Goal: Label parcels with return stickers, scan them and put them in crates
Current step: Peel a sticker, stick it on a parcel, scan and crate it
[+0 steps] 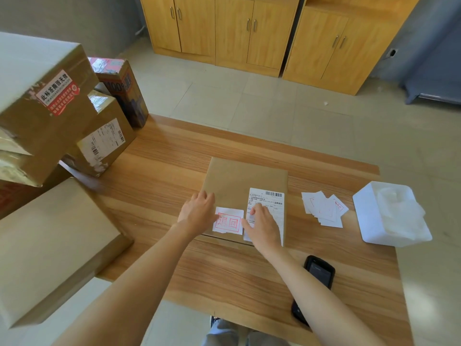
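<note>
A flat brown parcel (pixel 239 178) lies in the middle of the wooden table (pixel 162 161). A white return sticker (pixel 230 219) with red characters sits on its near left part, beside a white shipping label (pixel 270 201) with a barcode. My left hand (pixel 198 212) lies flat on the parcel, its thumb on the sticker's left edge. My right hand (pixel 263 226) lies flat over the shipping label, its thumb at the sticker's right edge. A black handheld scanner (pixel 318 273) lies on the table at the near right, partly hidden by my right forearm.
A loose pile of return stickers (pixel 324 208) lies right of the parcel, next to a white box (pixel 389 213). Stacked cardboard boxes (pixel 42 108) fill the left side, with another large box (pixel 50 240) at the near left. Wooden cabinets (pixel 249 33) stand across the tiled floor.
</note>
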A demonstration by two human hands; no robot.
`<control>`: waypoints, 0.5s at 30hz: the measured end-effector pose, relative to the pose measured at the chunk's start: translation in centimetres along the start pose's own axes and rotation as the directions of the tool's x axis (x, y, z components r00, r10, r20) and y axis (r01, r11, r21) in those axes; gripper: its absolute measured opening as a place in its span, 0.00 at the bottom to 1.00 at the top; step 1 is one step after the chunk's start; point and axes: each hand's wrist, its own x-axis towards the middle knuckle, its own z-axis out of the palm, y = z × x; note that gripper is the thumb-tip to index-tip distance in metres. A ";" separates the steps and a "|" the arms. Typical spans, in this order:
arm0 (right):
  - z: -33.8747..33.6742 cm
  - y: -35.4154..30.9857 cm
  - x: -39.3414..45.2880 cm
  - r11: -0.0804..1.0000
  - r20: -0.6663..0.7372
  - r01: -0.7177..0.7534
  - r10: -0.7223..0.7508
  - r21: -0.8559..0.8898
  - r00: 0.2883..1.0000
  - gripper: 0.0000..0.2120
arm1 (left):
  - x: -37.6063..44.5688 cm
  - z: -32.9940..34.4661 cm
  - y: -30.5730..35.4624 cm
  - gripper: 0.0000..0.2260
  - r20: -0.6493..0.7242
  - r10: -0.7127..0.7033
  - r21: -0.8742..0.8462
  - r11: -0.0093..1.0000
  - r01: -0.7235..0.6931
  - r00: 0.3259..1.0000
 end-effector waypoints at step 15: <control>4.9 -1.7 -3.0 0.882 0.148 0.262 -0.220 -0.393 0.964 0.26 | -3.3 5.0 1.7 0.33 -0.022 0.283 0.003 0.959 -0.283 0.959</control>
